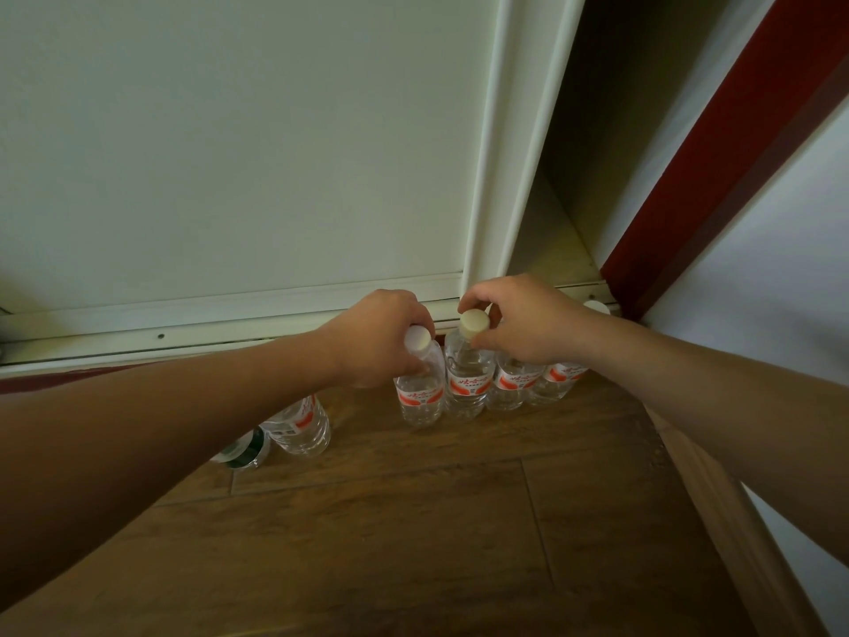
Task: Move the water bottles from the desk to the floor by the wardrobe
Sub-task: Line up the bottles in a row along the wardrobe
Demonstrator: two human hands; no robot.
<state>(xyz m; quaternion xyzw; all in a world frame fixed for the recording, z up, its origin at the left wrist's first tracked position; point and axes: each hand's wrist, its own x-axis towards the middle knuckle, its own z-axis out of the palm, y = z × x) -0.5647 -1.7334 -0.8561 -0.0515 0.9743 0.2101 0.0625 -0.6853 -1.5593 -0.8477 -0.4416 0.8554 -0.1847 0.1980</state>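
Note:
Several clear water bottles with red-and-white labels stand in a row on the wooden floor (459,521) against the base of the white wardrobe (275,154). My left hand (381,342) grips the neck of the leftmost bottle in the row (419,397), just under its white cap. My right hand (528,319) pinches the neck below the cap of the bottle beside it (466,381). Two more bottles (512,386) stand to the right, partly hidden under my right hand.
Left of the row, another red-labelled bottle (301,425) and a green-labelled bottle (246,450) are partly hidden behind my left forearm. The wardrobe's right door stands open on a dark interior (597,154). A red strip and a white wall (781,291) close the right side.

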